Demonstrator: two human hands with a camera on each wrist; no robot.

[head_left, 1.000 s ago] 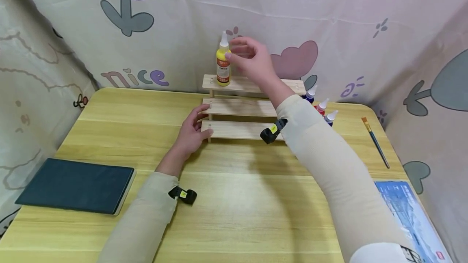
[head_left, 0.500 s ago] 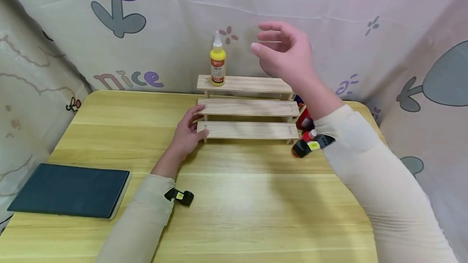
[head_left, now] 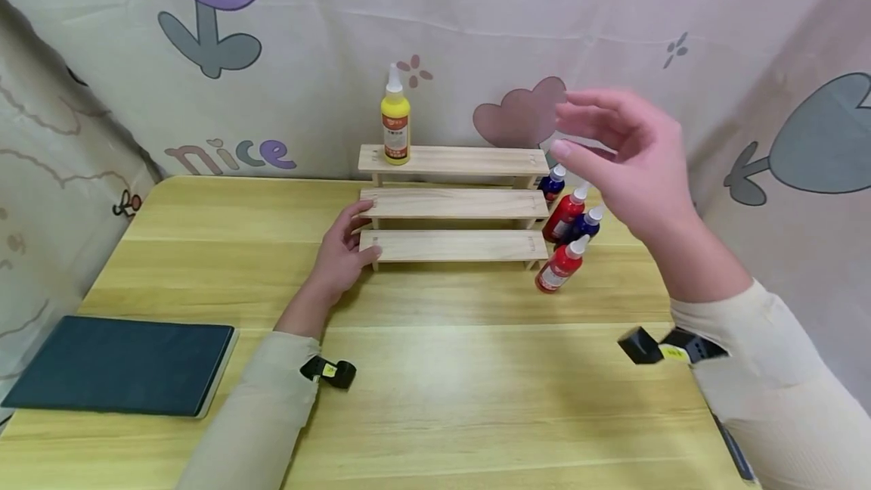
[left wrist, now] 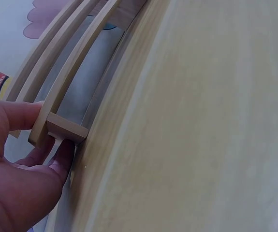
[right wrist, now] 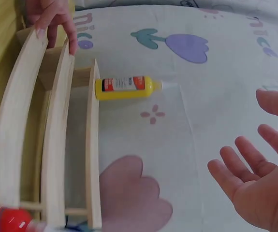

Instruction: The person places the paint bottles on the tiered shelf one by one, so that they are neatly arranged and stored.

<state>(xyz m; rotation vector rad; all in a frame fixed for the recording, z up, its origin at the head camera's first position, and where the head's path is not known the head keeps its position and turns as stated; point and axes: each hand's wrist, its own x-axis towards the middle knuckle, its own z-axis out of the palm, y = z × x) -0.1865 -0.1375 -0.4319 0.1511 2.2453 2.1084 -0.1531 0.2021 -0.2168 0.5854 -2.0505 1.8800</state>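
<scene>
A three-tier wooden stand (head_left: 452,204) is at the back of the table. My left hand (head_left: 338,252) holds its left end; in the left wrist view the thumb lies over the lowest shelf's end and other fingers curl beneath. On the left part of the top shelf stands a yellow paint bottle (head_left: 395,123), upright with a white nozzle. My right hand (head_left: 629,153) is in the air right of the stand, fingers loosely bent and nothing in them. Just below it, red paint bottles (head_left: 561,266) and blue paint bottles (head_left: 578,227) stand by the stand's right end.
A dark flat notebook-like slab (head_left: 122,365) lies at the table's left. Behind the table (head_left: 435,399) hangs a patterned cloth (head_left: 327,44), close to the stand. A dark object's edge (head_left: 733,448) shows beneath the right sleeve.
My right hand has moved away from the yellow paint bottle, out to the right, uncovering the red and blue bottles. The left hand keeps its hold on the stand. The head view has shifted slightly.
</scene>
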